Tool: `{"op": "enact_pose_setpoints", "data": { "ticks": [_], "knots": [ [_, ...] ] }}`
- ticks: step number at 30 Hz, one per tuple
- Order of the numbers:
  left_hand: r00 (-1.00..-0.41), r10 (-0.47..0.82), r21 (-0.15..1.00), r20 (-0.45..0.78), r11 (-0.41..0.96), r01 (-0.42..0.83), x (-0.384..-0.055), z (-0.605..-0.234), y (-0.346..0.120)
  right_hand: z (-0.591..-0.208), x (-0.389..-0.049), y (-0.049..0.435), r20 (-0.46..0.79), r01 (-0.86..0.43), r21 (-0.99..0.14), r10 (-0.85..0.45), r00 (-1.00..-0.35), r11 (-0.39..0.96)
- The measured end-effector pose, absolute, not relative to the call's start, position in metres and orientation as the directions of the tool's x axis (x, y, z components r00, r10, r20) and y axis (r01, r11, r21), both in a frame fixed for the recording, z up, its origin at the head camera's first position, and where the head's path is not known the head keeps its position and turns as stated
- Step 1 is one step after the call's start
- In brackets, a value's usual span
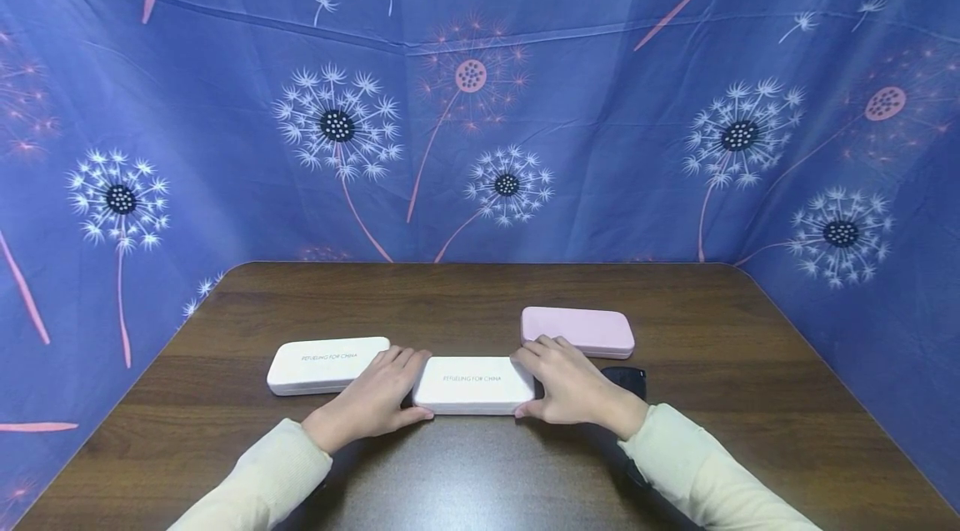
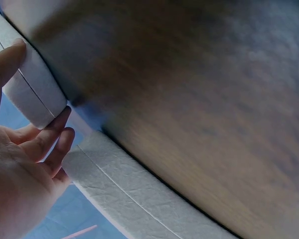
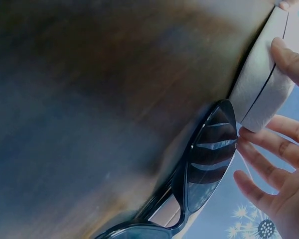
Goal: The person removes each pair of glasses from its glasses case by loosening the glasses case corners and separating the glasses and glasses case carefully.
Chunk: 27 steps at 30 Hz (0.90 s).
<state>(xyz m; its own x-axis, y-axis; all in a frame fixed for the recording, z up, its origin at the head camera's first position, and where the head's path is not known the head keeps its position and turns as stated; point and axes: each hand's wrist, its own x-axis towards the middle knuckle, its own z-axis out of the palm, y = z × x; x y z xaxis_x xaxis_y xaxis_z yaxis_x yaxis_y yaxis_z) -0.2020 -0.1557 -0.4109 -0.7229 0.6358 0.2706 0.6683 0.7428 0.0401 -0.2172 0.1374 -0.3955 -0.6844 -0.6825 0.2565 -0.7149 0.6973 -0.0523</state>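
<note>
A closed white glasses case (image 1: 474,391) with grey lettering lies on the table in front of the person, held at both ends. The left hand (image 1: 372,399) grips its left end, thumb (image 2: 11,59) on the near side and fingers at the end and far side. At the opposite end, the right hand (image 1: 564,385) holds the case in the same way, with its thumb (image 3: 290,60) on the front face. Black sunglasses (image 3: 209,154) lie beside the right hand, partly hidden by that forearm in the head view.
Left of the left hand lies a second white glasses case (image 1: 322,368), its right end close to the knuckles. A pink glasses case (image 1: 581,331) sits behind the right hand. The brown wooden table (image 1: 765,431) ends at a blue dandelion-print cloth (image 1: 600,206).
</note>
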Motion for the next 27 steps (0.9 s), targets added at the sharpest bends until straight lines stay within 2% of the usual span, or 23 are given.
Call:
{"op": "enact_pose_setpoints", "data": {
  "ticks": [19,27],
  "knots": [
    [-0.728,0.625,0.025,0.282,0.753,0.657,-0.202,-0.412,-0.155,-0.382,-0.227,0.141,0.187,-0.751,-0.063,-0.732,-0.655,0.657],
    [-0.740,0.611,0.053,0.281,0.760,0.648,-0.201,-0.412,-0.155,-0.376,-0.234,0.141,0.169,-0.794,-0.047,-0.779,-0.604,0.606]
  ]
}}
